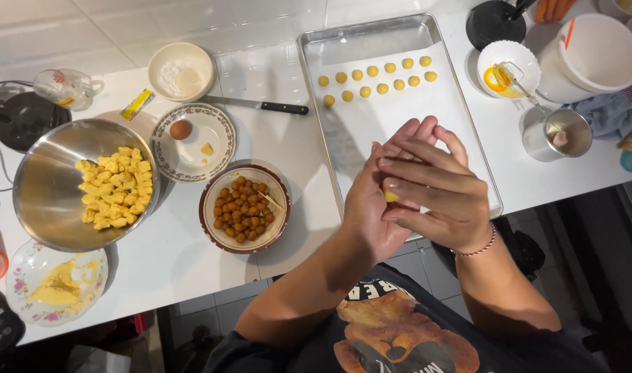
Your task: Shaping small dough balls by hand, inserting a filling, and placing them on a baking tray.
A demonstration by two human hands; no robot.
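Note:
My left hand (pixel 374 207) and my right hand (pixel 437 183) are pressed together above the near edge of the metal baking tray (pixel 316 65), rolling a small yellow dough piece (pixel 391 196) between the palms. Only a sliver of the dough shows. Several round yellow dough balls (pixel 374 77) lie in two rows on white paper at the tray's far end. To the left stands a bowl of brown filling balls (pixel 243 205), and further left a steel bowl (pixel 43 200) with yellow dough chunks (pixel 115 188).
A plate with an egg (pixel 181 129), a bowl of flour (pixel 181 70), a black-handled knife (pixel 260 105), a floral plate with dough scraps (pixel 57 283), a bowl of egg yolk with a brush (pixel 506 69), a metal cup (pixel 558 132), a white tub (pixel 592 55) and a blue cloth (pixel 609 114) crowd the white counter.

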